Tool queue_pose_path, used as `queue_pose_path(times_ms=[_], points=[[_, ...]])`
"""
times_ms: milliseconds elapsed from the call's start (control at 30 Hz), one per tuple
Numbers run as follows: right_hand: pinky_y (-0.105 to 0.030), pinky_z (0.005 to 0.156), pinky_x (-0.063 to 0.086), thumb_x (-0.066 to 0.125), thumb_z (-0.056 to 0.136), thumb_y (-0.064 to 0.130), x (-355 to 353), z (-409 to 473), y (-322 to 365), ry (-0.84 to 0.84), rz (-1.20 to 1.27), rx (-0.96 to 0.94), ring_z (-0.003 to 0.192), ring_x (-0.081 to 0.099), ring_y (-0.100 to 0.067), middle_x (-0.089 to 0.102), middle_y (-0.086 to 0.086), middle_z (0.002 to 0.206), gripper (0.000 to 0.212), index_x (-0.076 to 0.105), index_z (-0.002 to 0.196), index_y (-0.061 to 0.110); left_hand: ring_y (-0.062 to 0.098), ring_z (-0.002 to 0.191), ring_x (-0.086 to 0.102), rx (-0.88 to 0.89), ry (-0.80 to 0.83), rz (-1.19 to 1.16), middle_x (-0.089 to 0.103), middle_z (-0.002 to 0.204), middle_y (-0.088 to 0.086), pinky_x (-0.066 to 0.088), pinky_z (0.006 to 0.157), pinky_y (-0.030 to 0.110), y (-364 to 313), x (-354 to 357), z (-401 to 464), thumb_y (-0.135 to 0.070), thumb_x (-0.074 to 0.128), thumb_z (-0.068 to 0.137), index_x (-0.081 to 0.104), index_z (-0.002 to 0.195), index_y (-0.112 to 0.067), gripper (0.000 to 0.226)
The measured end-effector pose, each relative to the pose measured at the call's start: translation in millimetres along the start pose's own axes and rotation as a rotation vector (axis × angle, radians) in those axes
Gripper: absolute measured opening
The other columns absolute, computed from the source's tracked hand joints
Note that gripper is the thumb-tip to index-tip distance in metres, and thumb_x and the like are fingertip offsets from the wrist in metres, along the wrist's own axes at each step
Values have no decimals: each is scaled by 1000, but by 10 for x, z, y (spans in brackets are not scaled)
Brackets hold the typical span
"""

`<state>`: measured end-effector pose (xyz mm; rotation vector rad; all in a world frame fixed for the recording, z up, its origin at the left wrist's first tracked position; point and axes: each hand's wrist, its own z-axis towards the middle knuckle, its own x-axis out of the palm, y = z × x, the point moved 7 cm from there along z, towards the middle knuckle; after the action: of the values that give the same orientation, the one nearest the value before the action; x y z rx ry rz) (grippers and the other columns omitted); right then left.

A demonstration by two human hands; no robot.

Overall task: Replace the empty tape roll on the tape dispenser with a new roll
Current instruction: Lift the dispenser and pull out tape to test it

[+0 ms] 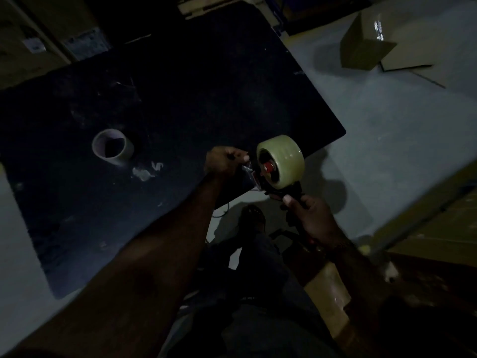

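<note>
The right hand [313, 218] wraps the handle of the dispenser [273, 182], fingers curled tight round it, holding the tool in the air just past the near edge of the table [180, 99]. A full new roll [282, 157] already sits on the red hub. It looks stiff and fairly heavy for its size, with a slick outer face, so the rigid handle is the sound place to hold. The left hand [225, 160] is at the dispenser's front end with fingertips bunched, seemingly pinching the loose tape end or the blade guard. The dim light hides which. That end is likely sticky and flimsy, and the toothed blade beside it is 1 thing to keep fingers off.

Further out, the empty core [112, 147] stands alone on the table, well apart from both hands, light and easily knocked. Open floor lies to the right, with a cardboard box [366, 45] far off.
</note>
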<state>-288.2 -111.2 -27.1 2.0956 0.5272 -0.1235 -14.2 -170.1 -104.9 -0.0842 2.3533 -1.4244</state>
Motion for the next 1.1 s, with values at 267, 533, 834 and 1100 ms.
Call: queue_pose_path(times_ms=[267, 533, 834, 1100], points=[[-37, 66, 48, 70, 87, 66, 93, 26, -227, 83, -3, -47, 70, 61, -16, 68, -5, 77, 70, 75, 108, -1, 15, 90, 74, 159, -150, 379, 81, 88, -14, 59, 88, 42, 1, 81, 11, -54, 79, 80, 84, 86, -34, 21], [-7, 64, 47, 62, 104, 14, 151, -77, -270, 183, -219, -153, 67, 64, 14, 73, 29, 74, 20, 69, 92, 29, 15, 85, 71, 218, -198, 444, 76, 87, -13, 57, 86, 48, -3, 131, -38, -65, 61, 79, 81, 83, -37, 35], [-29, 82, 59, 66, 102, 21, 60, -147, -421, 187, -205, -104, 86, 74, -5, 80, 9, 97, 12, 75, 108, 25, 9, 87, 72, 223, -205, 428, 75, 87, -19, 57, 87, 48, -54, 113, -19, -60, 69, 80, 82, 84, -38, 25], [-27, 77, 59, 55, 108, 27, 86, -134, -396, 209, -211, -39, 82, 72, -10, 75, -18, 101, 18, 69, 112, 17, 26, 125, 50, 173, -351, 536, 57, 128, 0, 34, 106, 45, -22, -14, -77, -66, 82, 68, 64, 111, -27, 60]])
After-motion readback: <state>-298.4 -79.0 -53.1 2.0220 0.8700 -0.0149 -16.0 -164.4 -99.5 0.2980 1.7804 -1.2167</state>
